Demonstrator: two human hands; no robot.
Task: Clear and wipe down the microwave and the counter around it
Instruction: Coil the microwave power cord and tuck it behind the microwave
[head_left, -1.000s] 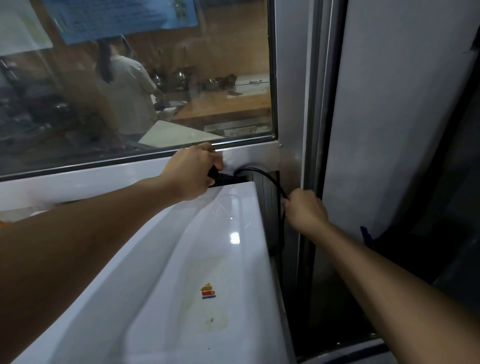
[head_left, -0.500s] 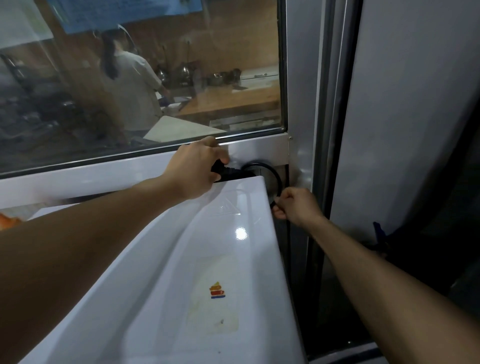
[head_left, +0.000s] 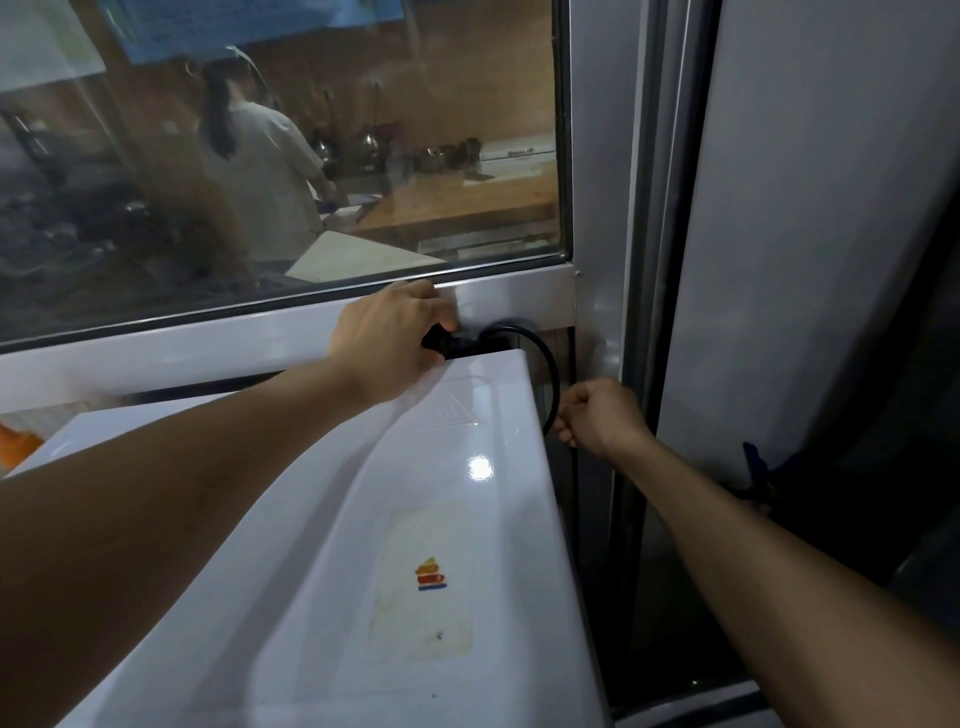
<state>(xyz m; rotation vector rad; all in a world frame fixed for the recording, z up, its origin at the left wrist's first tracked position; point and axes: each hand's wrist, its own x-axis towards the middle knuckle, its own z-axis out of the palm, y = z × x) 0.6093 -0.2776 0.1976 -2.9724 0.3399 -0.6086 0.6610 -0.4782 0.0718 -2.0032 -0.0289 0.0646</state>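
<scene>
The white microwave (head_left: 457, 519) fills the lower middle, seen from above, with a yellowed sticker (head_left: 423, 582) on its glossy top. My left hand (head_left: 387, 338) reaches over its back edge and grips the black plug (head_left: 441, 343). From the plug a black power cord (head_left: 545, 364) loops right and down past the back right corner. My right hand (head_left: 597, 415) holds that cord beside the microwave's right side, fingers curled round it. The cord's lower run is hidden behind the microwave.
A glass window (head_left: 291, 156) with a white frame (head_left: 514, 296) stands right behind the microwave; a person is visible through it. A metal post (head_left: 644, 260) and a grey panel (head_left: 821, 234) close the right side. Something orange (head_left: 15, 447) shows at far left.
My right hand has come up along the cord, from low beside the post to the microwave's back right corner. My left hand stays on the plug.
</scene>
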